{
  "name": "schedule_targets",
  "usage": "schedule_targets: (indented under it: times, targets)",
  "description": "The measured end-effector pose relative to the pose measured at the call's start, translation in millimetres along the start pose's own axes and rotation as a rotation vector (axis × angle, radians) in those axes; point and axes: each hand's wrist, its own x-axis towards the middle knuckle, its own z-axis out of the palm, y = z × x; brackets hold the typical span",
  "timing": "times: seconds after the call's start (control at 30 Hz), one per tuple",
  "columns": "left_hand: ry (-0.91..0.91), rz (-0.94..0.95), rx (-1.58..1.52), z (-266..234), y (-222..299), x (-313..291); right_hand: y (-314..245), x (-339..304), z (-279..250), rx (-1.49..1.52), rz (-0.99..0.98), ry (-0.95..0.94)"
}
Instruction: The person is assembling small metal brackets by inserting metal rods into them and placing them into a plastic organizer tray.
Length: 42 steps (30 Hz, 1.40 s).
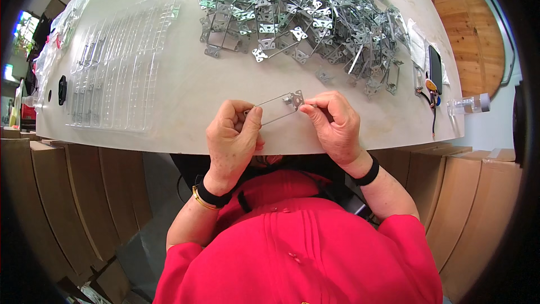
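Note:
Between my hands, over the table's near edge, is a metal bracket point(297, 99) with a cut-out plate at its right end and two thin rods running left. My left hand point(233, 135) pinches its left end between thumb and fingers, hiding most of that end. At the plate's right side, the thumb and fingertips of my right hand point(336, 124) are closed on the bracket's edge. Beyond my hands lies a big heap of similar metal brackets point(298, 17). To the left, a clear plastic tray point(121, 84) with long slots holds several metal pieces on its left side.
On the table's right are a black phone point(435, 65), a small tool with orange and blue parts point(431, 85) and a clear bottle point(469, 104) lying sideways. A black object point(62, 90) sits left of the tray. Cardboard boxes point(67, 197) stand below the table on both sides.

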Motion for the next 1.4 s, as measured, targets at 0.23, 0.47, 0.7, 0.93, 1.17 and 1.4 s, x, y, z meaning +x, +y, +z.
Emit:
schedule_targets:
  times: [0.23,0.47,0.7,0.93,1.17,1.4]
  targets:
    - [0.012,-0.018,-0.007,1,1,0,-2,4,1,0.013,-0.114,0.003]
    - [0.002,-0.04,0.016,0,6,2,4,-2,-2,0.081,-0.032,0.026]
    - [-0.026,-0.036,0.237,-4,16,1,6,-2,-1,0.181,0.087,0.077]
    - [0.124,0.404,0.802,0,32,0,13,-5,2,0.317,0.235,0.111]
    - [-0.016,0.732,0.988,36,26,10,12,-4,1,0.345,0.269,0.124]
    - [-0.121,0.651,1.139,52,22,9,10,-3,0,0.335,0.251,0.126]
